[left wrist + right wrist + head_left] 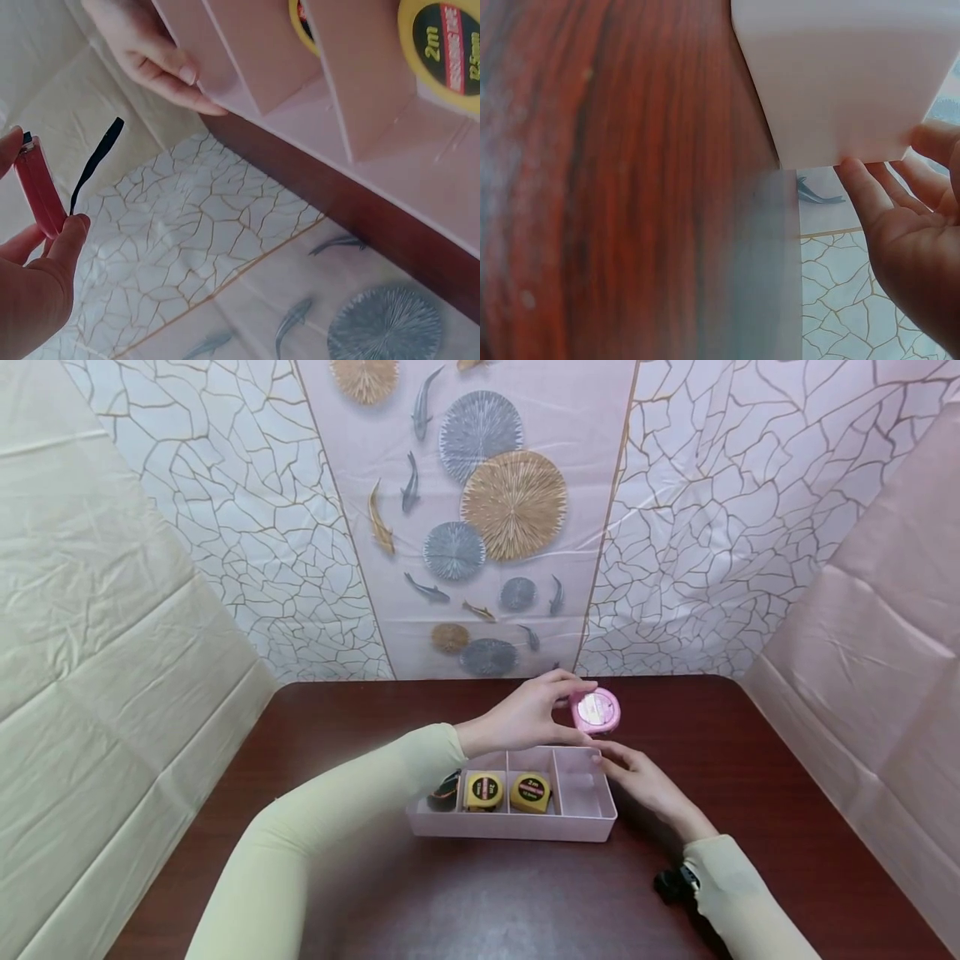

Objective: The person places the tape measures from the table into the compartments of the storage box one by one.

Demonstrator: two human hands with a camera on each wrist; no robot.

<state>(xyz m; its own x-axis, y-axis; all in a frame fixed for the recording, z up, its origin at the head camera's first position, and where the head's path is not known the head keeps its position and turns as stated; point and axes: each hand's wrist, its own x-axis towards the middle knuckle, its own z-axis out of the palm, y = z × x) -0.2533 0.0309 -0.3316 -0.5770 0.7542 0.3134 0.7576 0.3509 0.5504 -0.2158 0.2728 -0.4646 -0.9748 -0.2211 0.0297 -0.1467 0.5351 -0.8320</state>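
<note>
My left hand (528, 714) pinches a pink tape measure (596, 710) between thumb and fingers, above the table just beyond the far right of a pale pink divided box (517, 828). A black wrist strap (96, 165) hangs from the tape measure in the left wrist view. The right hand (648, 785) holds the box's right end near the far corner, fingertips against the wall and rim. Two yellow tape measures, one (485, 792) left of the other (531, 793), lie in the middle compartments. A dark item (444, 793) in the left compartment is partly hidden by the left sleeve.
The box stands on a dark red-brown wooden table (450, 902). Patterned cloth (517, 510) hangs behind the table, and pale cloth walls (870, 635) rise on both sides. A small black device (675, 883) sits at the right wrist.
</note>
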